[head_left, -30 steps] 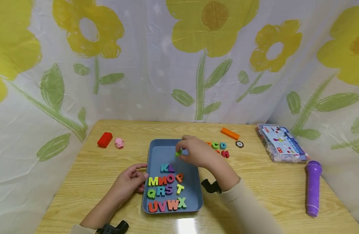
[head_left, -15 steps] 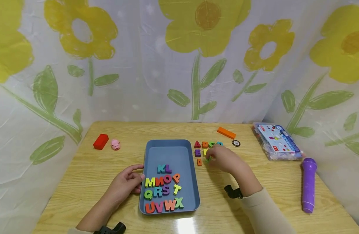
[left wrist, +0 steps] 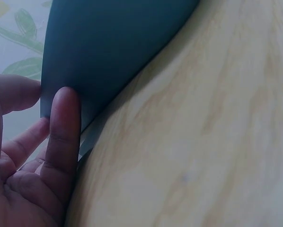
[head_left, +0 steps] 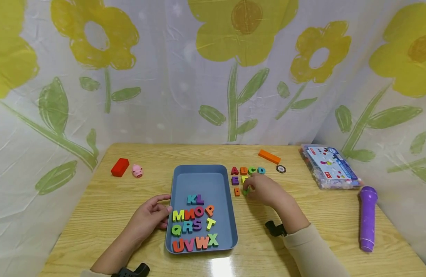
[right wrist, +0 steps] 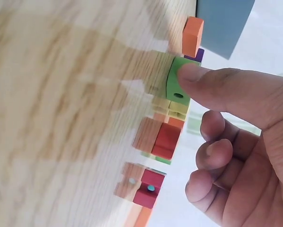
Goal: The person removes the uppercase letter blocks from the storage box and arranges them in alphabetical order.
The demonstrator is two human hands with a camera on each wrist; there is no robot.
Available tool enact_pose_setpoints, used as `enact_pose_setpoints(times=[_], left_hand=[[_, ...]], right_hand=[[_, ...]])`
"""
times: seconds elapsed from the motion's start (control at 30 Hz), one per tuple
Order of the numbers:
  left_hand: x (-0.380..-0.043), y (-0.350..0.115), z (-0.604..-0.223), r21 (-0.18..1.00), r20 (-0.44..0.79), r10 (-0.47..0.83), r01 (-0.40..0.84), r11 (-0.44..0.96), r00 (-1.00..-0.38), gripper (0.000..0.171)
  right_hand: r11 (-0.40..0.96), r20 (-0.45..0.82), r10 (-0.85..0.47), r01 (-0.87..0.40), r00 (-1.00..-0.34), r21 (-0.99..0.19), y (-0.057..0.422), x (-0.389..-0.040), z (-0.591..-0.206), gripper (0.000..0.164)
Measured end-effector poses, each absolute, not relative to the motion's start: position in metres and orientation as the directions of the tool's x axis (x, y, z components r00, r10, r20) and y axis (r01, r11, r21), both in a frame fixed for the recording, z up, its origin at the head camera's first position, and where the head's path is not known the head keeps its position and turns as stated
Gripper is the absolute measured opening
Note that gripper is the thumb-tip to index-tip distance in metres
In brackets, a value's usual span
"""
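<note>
My left hand [head_left: 148, 217] rests at the left side of a blue-grey tray [head_left: 202, 169], its fingertips touching the outer wall; in the left wrist view an upright finger [left wrist: 65, 123] lies against that wall. Several coloured letters lie in the tray, among them a teal K [head_left: 191, 199], a purple L [head_left: 200, 199] and a light-green X [head_left: 213, 240]. Right of the tray, my right hand [head_left: 268, 190] pinches a green letter [right wrist: 175, 75] low at the table, partly hidden by the thumb. An orange letter [head_left: 237, 191] stands just left of it.
Behind the right hand are a red A [head_left: 235, 171], orange B [head_left: 244, 171], green C [head_left: 252, 170], teal D [head_left: 261, 170] and purple E [head_left: 235, 180]. Farther off are an orange block [head_left: 269, 156], black chip [head_left: 280, 169], bead box [head_left: 329, 165], purple microphone [head_left: 367, 219], red block [head_left: 119, 167] and pink pig [head_left: 137, 171].
My right hand has carried the green letter from over the tray's upper part rightward to the table beside the orange letter. In the last half second it barely moves. The left hand stays at the tray.
</note>
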State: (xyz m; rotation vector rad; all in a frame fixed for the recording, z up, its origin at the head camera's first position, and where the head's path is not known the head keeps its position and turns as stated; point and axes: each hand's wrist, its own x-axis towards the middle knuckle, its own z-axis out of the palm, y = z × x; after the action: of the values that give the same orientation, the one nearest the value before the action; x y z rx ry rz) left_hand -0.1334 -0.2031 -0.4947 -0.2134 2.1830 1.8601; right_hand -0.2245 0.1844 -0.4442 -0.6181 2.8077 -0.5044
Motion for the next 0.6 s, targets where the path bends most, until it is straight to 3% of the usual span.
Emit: enact_pose_setpoints(times=[0.33,0.6], left_hand=[[-0.134,-0.203,-0.495,0.947,-0.294,0.060,-0.282,0.156,-0.954,0.050],[-0.134,-0.203,-0.494,0.941,-0.302,0.050,-0.290,0.172,-0.952,0.050]], right_hand=[[0.841,-0.067,-0.465,-0.417,-0.883,-0.345,0.178,-0.222,-0.405,0.026],[0.813,0.004,-0.497,-0.467,-0.868,-0.347,0.133,-0.231,-0.362,0.024]])
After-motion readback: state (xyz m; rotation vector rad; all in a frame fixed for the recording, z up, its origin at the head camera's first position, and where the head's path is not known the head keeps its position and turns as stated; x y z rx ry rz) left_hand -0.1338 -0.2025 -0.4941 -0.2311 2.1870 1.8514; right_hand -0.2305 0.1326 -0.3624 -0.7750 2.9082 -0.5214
